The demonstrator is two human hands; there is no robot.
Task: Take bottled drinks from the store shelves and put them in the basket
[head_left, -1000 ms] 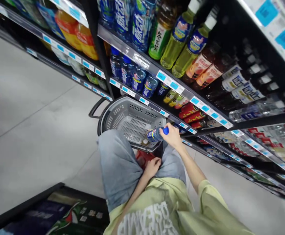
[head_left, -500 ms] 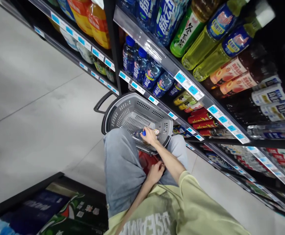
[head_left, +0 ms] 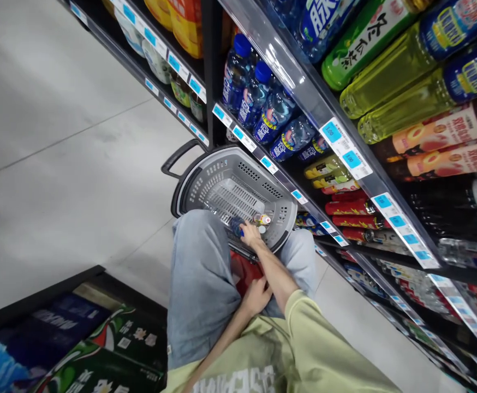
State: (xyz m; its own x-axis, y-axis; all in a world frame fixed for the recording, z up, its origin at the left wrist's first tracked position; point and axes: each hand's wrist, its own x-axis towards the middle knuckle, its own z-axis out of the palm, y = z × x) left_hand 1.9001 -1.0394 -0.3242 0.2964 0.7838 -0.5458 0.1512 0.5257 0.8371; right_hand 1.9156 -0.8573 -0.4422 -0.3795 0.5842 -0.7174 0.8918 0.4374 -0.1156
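A blue-capped blue bottle (head_left: 236, 224) slants inside the grey perforated basket (head_left: 226, 188) at the frame's centre.

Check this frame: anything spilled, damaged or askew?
Nothing clearly stands out. The right hand is at a blue bottle inside the gray basket, with no visible spill or break. The shelves slant across the picture, but that looks like camera tilt.

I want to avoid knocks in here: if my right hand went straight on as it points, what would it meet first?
The blue bottle at your right hand; beyond that, probably the slatted floor of the grey basket, though depth is hard to judge.
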